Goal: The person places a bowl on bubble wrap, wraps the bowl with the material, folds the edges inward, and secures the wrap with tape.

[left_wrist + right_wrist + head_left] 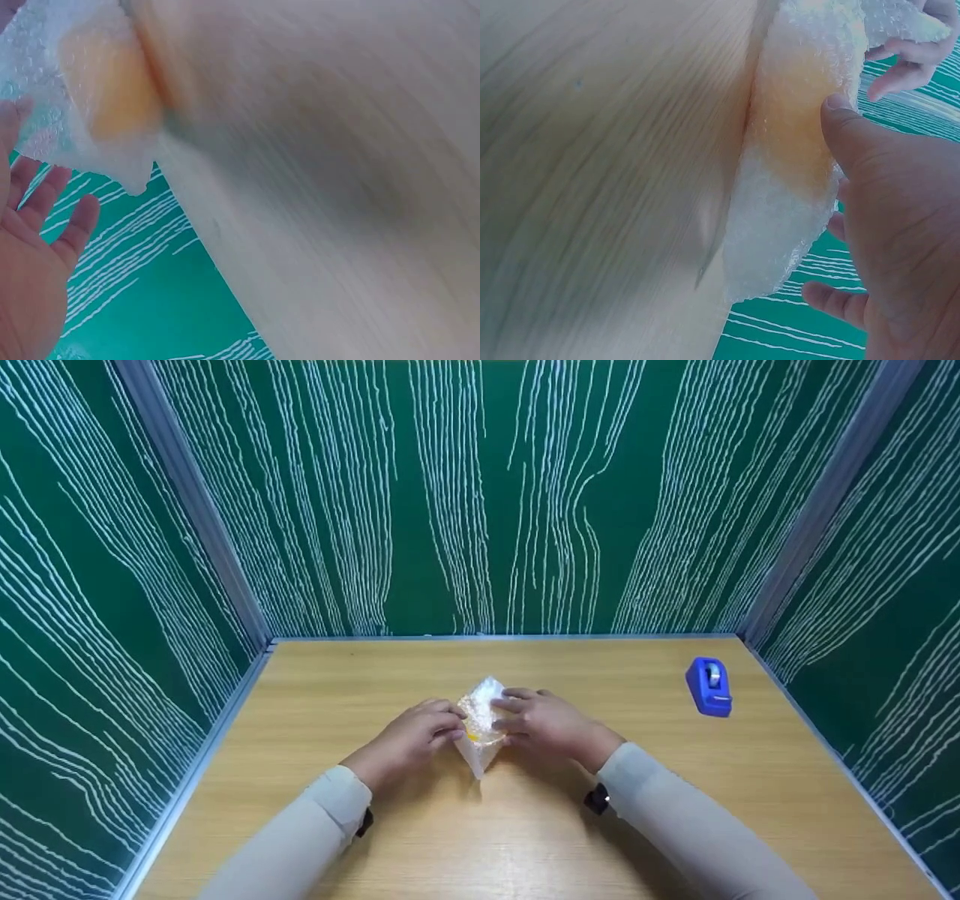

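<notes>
A piece of clear bubble wrap is folded around an orange-yellow thing in the middle of the table, one pointed corner toward the person. Through the layers the thing looks like a block; its exact kind is blurred by the wrap. My left hand pinches the wrap's left edge, its other fingers loosely spread. From the right, my right hand holds the wrap, the thumb pressing over the orange part and fingers laid on the far side.
On the wooden table, a blue tape dispenser with a roll in it stands at the back right. Green panels with white wavy lines enclose the table at the back and both sides.
</notes>
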Available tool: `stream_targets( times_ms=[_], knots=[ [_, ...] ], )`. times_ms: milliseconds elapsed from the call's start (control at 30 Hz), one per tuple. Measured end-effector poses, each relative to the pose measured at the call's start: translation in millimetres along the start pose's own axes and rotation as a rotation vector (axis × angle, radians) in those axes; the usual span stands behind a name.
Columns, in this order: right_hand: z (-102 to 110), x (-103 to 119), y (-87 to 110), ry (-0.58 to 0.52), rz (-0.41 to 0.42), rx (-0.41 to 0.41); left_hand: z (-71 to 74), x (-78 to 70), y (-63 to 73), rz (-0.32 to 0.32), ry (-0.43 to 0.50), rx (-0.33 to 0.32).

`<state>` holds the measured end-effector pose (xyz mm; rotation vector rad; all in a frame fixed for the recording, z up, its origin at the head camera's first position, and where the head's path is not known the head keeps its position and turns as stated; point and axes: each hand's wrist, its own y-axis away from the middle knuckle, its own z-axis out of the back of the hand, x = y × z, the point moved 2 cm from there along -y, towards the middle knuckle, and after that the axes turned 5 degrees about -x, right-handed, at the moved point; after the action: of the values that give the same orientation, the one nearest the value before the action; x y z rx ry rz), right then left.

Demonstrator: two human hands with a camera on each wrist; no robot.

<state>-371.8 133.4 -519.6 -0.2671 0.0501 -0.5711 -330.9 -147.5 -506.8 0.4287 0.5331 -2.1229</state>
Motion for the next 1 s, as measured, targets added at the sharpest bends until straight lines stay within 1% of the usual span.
stream_targets(
  times_ms=[100, 200, 367, 467, 633, 700, 833, 1000],
  knots=[
    [0.3, -0.7, 0.6, 0.005, 0.003, -0.006, -2.3, -3.4, -8.0, -0.028, -0.034, 0.004],
    [0.7, -1.0, 1.3, 0.007, 0.011, -0.013, -5.4, -5.6, -15.0, -0.023, -0.069, 0.004],
    [0.9, -0.7, 1.4, 0.004, 0.011, -0.007, -9.6, -6.8, -23.6, 0.042, -0.087, 0.003],
    [0.5, -0.4, 1.8, 0.011, 0.003, 0.003, -10.3, -7.1, -27.5, 0.070, -0.076, -0.018],
    [-0.4, 0.6, 1.8, 0.036, 0.023, 0.005, -10.1, -6.3, -32.9, 0.039, -0.103, -0.076],
    [-0.5, 0.9, 1.6, 0.037, 0.033, 0.001, -10.2, -5.2, -34.8, 0.035, -0.108, -0.096],
    [-0.1, 0.7, 1.7, 0.019, 0.018, 0.001, -11.0, -2.0, -39.0, 0.067, -0.070, -0.125],
    [0.6, 1.2, 1.6, 0.023, 0.020, 0.000, -12.9, 1.3, -44.1, 0.109, -0.026, -0.158]
  ],
)
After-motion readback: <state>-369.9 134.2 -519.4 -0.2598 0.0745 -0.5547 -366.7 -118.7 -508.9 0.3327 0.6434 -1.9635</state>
